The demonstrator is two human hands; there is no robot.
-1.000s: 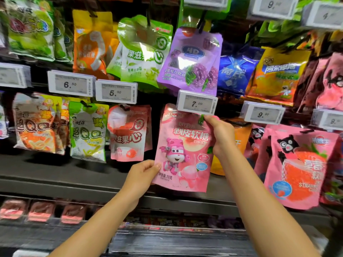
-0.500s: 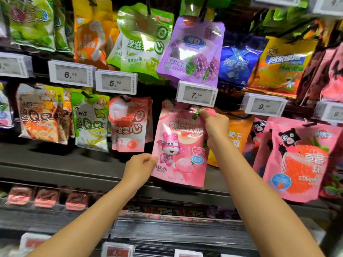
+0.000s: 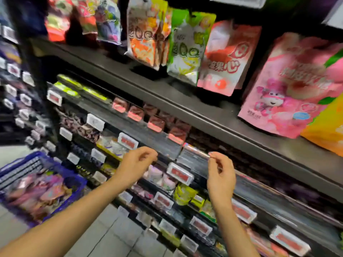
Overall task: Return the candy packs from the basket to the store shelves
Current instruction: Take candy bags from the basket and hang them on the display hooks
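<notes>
Blue plastic mesh marks the basket (image 3: 74, 184), low at about eight o'clock from the hands, and it holds a blurred heap of candy packs (image 3: 37, 191) in pinks and purples. Both hands hang in mid-air in front of the lower shelves, holding nothing: the left hand (image 3: 136, 164) has its fingers loosely curled with the thumb close to the fingertips, and the right hand (image 3: 220, 172) is much the same, its fingertips drawn lightly together but pinching no pack that can be seen. The left hand is plainly the nearer to the basket, which lies down and to its left; the right would have to cross the body to get there, so the next pick looks like a job for the left, or for both after a turn toward eight o'clock. The packs lie flat and jumbled, so no single long axis can be told. Farther off, at about two o'clock from the hands, a pink cartoon pack (image 3: 289, 93) hangs above the dark shelf ledge (image 3: 167, 97) beside a red-and-white pack (image 3: 226, 60). Motion blur smears nearly everything: price tags are unreadable, the basket's near edge is cut off by the frame, and its handle cannot be made out.
</notes>
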